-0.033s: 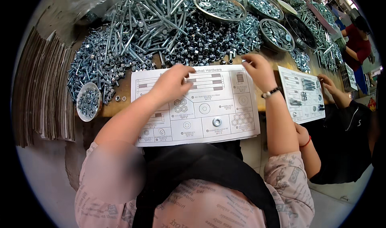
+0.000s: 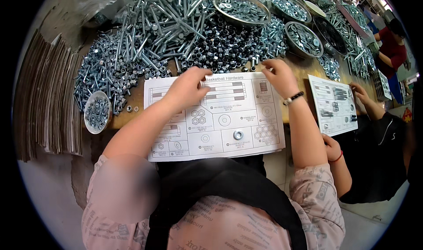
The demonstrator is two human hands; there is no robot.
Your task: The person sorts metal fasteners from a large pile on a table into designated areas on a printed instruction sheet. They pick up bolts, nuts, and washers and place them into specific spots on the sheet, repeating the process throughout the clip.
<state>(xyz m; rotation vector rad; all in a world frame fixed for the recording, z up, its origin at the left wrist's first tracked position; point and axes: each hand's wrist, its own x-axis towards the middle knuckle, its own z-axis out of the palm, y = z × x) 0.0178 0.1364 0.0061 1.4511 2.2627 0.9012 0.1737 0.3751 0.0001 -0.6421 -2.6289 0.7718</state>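
A white printed hardware sheet [image 2: 211, 151] with line drawings of bolts, nuts and washers lies before me at the table edge, on top of other sheets. One small silver ring-shaped piece [image 2: 238, 135], a nut or washer, rests on its lower right part. Over the sheet's upper left is my left hand [image 2: 189, 88], thumb and fingers apart, nothing visible between them. My right hand [image 2: 282, 78] hovers at the upper right corner, fingers bent with a gap at the tips. Just beyond the hands lies a heap of dark-topped lock nuts [image 2: 216, 47].
Long bolts [image 2: 163, 16] are heaped behind the nuts. Metal bowls of washers [image 2: 241, 11] stand at the back, a white bowl of small nuts [image 2: 98, 112] at left. Cardboard [image 2: 53, 100] is stacked far left. At right, a co-worker's hands hold another sheet [image 2: 332, 104] bearing hardware.
My left hand has shifted slightly up and left. My right hand has moved a little left. The co-worker's sheet has shifted slightly right and down.
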